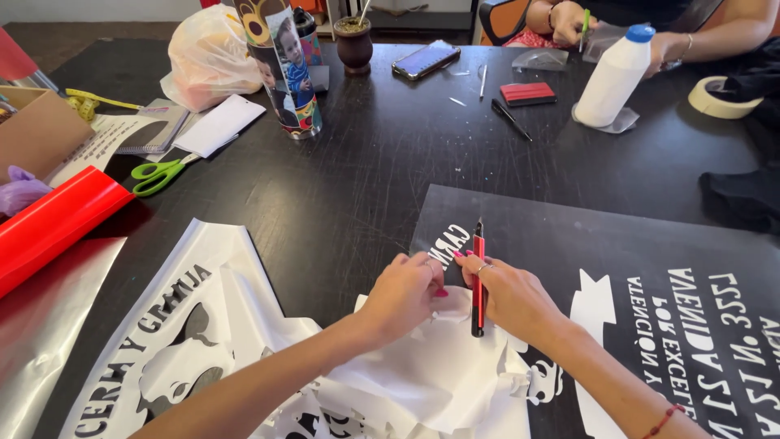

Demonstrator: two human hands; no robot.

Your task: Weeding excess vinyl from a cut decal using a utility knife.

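Your left hand: it rests on the crumpled white backing paper, and its fingertips pinch the edge of the sheet by the white letters. The grip is closed on that paper edge.
Your right hand: it holds a red and black craft knife. The knife lies across your fingers and points away from you. The grip is closed around the knife.
Black sticker sheet: it lies flat on the tabletop, under your right hand and to its right. It has white letters and shapes on it.
White backing paper: it is bunched up under both your hands and spreads to your left, with black letters and an animal shape on it.
Your hands together: they touch each other, right at the near corner of the black sheet.
Green scissors: they lie well to your left, next to a red roll.
Tall cup with a photo: it stands far from your hands, near a white plastic bag.
Phone: it lies at the far side, near a brown cup with a straw.
White bottle with a blue cap: it stands at the far right, by another person's hands.
Tape roll: it lies at the far right edge.
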